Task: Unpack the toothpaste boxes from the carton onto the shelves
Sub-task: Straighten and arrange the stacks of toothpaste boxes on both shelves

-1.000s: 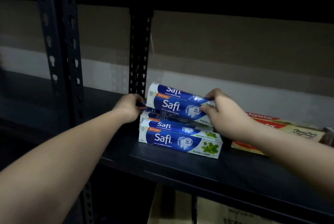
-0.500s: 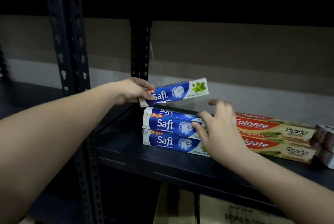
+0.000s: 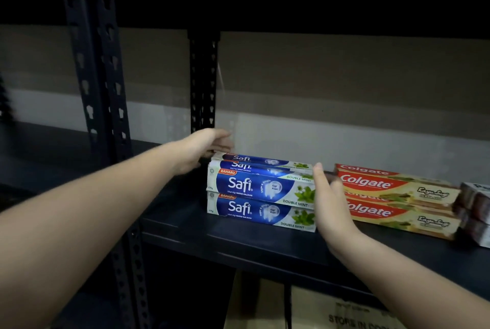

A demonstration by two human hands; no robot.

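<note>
Blue and white Safi toothpaste boxes (image 3: 261, 193) are stacked two high at the front of the dark metal shelf (image 3: 238, 243), with a further Safi box (image 3: 262, 161) lying behind the top one. My left hand (image 3: 205, 147) reaches to the left end of that back box with straight fingers, touching or just above it. My right hand (image 3: 327, 197) stands flat against the right end of the stack, fingers straight.
Red Colgate boxes (image 3: 392, 196) are stacked two high right of my right hand. More packs (image 3: 477, 212) sit at the far right edge. Black slotted uprights (image 3: 202, 81) stand behind and at the left (image 3: 92, 76). A cardboard carton (image 3: 342, 312) shows below the shelf.
My left hand has set down the Safi box it held in the air; that box now lies on the back of the stack. My right hand moved from the top box to the stack's right end.
</note>
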